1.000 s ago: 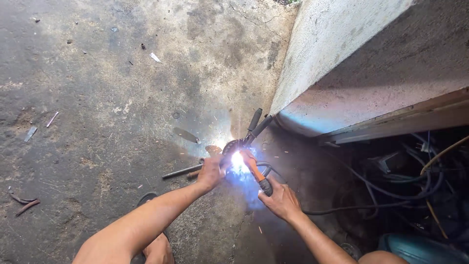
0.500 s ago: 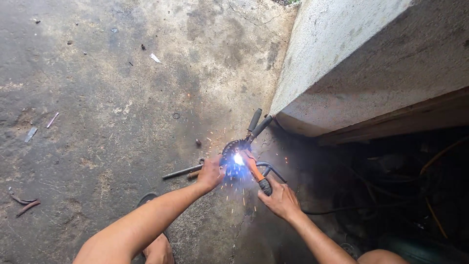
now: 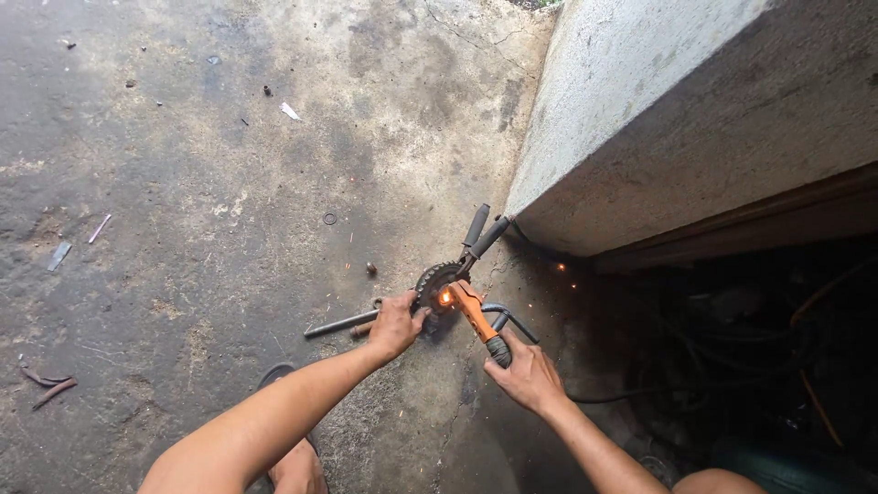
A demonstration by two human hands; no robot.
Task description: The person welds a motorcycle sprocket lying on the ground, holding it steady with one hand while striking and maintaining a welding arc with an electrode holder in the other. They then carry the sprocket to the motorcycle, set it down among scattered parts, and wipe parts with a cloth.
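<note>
- Everything's happening down on a rough concrete floor (image 3: 229,183), grey, stained in dark patches, with thin cracks running through it near the top and bottom.
- A big pale concrete slab (image 3: 658,110) is slanting in from the upper right, and the space under it is sitting in deep shadow with dark cables (image 3: 695,366) tangled in there.
- The left hand (image 3: 395,325) is reaching in from below, fingers curled down onto the edge of a toothed metal sprocket (image 3: 436,279) lying on the floor right at the slab's corner.
- The right hand (image 3: 526,370) is wrapping its fingers tight round the dark end of an orange welding electrode holder (image 3: 474,311), whose tip is touching the sprocket where a small orange glow (image 3: 446,296) is burning.
- Black-handled pliers (image 3: 480,233) are clamping the far side of the sprocket, handles pointing up toward the slab.
- A grey metal rod (image 3: 340,324) is lying just left of the left hand.
- Floor litter is sitting well apart from the work: a small ring (image 3: 329,219), a white scrap (image 3: 290,111), rusty bent bits (image 3: 44,384) at the far left.
- A few sparks (image 3: 567,274) are glowing in the shadow by the slab.
</note>
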